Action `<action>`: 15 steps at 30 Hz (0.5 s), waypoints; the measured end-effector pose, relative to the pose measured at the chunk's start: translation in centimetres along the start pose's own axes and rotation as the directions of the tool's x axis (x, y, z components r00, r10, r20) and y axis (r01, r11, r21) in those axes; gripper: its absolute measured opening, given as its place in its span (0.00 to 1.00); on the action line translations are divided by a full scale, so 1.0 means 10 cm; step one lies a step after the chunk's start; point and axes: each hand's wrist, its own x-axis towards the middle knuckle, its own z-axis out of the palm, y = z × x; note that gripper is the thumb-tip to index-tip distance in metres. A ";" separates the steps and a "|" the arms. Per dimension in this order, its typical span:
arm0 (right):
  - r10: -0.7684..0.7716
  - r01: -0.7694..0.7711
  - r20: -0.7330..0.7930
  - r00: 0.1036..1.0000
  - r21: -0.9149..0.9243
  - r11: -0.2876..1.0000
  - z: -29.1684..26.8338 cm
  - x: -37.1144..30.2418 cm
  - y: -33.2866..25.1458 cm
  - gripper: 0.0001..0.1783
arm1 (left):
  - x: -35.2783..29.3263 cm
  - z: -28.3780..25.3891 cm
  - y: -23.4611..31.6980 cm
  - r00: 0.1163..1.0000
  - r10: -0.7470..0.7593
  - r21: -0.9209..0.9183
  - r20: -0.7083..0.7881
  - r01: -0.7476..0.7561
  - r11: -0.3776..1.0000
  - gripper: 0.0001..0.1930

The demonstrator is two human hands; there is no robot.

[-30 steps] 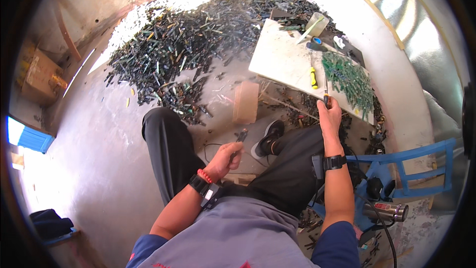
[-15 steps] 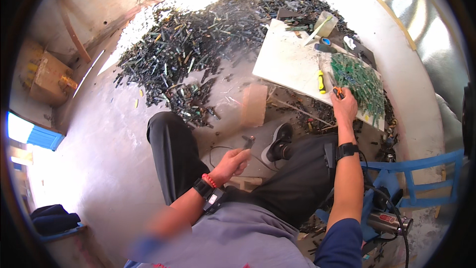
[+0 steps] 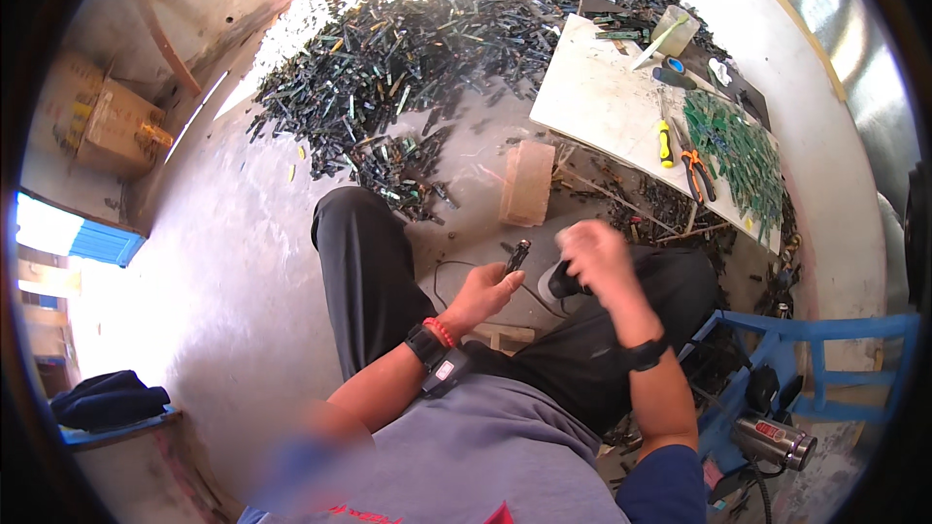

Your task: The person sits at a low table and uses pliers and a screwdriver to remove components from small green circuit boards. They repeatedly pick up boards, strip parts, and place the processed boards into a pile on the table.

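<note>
My left hand (image 3: 478, 295) is closed around a small dark stick-like part (image 3: 517, 254), which points up and away above my lap. To its right hovers my right hand (image 3: 596, 258), blurred by motion, with its fingers too smeared to read. It is apart from the left hand. On the white board (image 3: 592, 87) at the right lie orange-and-black pliers (image 3: 694, 173) and, beside them, a yellow-handled screwdriver (image 3: 666, 144). Right of these tools is a spread of green circuit-board strips (image 3: 733, 155).
A large pile of dark strips (image 3: 388, 68) covers the floor ahead. A brick-like block (image 3: 527, 182) stands before the board. A clear plastic cup (image 3: 677, 34) and a roll of blue tape (image 3: 674, 65) rest on the board. At right are a blue chair (image 3: 835, 330) and a steel flask (image 3: 777, 439).
My right hand has let go of the pliers on the board and moved down and left toward my left hand. My left hand still holds the dark part, now slightly further right.
</note>
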 end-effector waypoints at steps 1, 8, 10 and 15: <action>-0.022 0.023 0.018 1.000 -0.062 0.998 0.18 -0.02 0.17 0.19 | 0.02 0.01 -0.03 0.999 0.050 0.054 -0.003 -0.050 0.997 0.18; -0.237 0.208 -0.108 0.965 -0.232 0.950 0.61 0.05 0.50 0.21 | 0.07 0.10 -0.06 0.985 0.171 0.254 -0.037 -0.156 0.954 0.20; -0.171 0.160 -0.095 0.981 -0.113 0.981 0.58 0.06 0.55 0.19 | 0.04 0.14 0.03 0.981 0.195 0.289 -0.023 -0.180 0.940 0.20; -0.007 0.019 -0.069 0.998 0.169 0.985 0.50 0.09 0.41 0.19 | -0.03 0.12 0.25 0.981 -0.006 0.005 0.193 0.006 1.000 0.21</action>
